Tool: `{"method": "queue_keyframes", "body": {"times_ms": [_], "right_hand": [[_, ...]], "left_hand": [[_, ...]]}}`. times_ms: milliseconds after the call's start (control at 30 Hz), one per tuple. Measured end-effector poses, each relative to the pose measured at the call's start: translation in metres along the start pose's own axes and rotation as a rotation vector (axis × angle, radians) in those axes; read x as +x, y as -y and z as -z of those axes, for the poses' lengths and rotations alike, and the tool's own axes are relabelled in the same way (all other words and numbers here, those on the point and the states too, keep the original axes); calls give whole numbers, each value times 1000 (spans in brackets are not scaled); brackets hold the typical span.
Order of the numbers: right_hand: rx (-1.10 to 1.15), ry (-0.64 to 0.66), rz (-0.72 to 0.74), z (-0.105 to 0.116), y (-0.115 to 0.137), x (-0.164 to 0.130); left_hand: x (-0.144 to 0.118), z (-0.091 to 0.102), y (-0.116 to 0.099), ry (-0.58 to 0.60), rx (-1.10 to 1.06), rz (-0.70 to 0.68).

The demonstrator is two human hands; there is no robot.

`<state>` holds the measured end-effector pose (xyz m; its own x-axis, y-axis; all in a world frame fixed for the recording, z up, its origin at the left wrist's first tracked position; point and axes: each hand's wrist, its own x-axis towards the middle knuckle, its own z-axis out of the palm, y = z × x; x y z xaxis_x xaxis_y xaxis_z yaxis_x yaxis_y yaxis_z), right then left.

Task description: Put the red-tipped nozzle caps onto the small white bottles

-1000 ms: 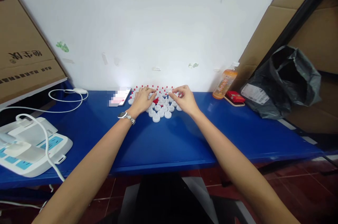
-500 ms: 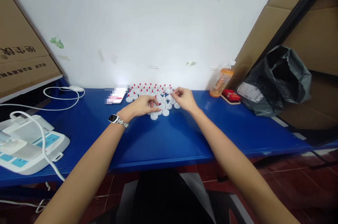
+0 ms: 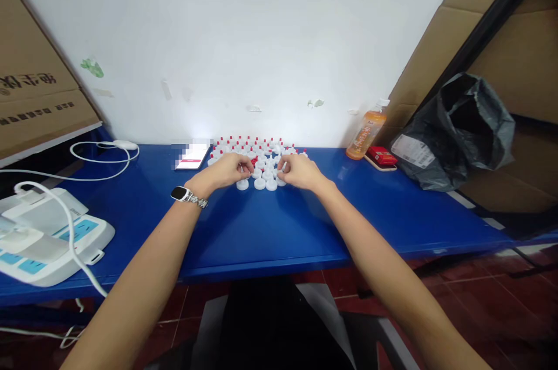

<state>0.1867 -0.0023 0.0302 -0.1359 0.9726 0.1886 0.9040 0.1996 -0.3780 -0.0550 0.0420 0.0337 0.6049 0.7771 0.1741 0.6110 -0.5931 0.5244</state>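
head view: the left hand and right hand rest on the near edge of a cluster of white caps with red tips, set on the blue counter by the wall. both hands' fingers are curled together at caps; whether they pinch one i cannot tell. a phone lies just left, a bottle well right.

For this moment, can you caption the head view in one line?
Both hands, left hand and right hand, work among white caps on a blue table.

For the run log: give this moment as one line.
left hand: on white caps | right hand: on caps | surface: blue table
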Motion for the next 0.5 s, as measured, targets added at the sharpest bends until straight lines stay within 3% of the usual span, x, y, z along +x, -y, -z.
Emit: {"method": "queue_keyframes", "body": {"times_ms": [300,500], "right_hand": [[117,-188,-62,1,-1,8],[74,-201,65,-15,21,52]], "left_hand": [[-4,8,5,-139,72,7],[-8,13,8,-260,39,30]]}}
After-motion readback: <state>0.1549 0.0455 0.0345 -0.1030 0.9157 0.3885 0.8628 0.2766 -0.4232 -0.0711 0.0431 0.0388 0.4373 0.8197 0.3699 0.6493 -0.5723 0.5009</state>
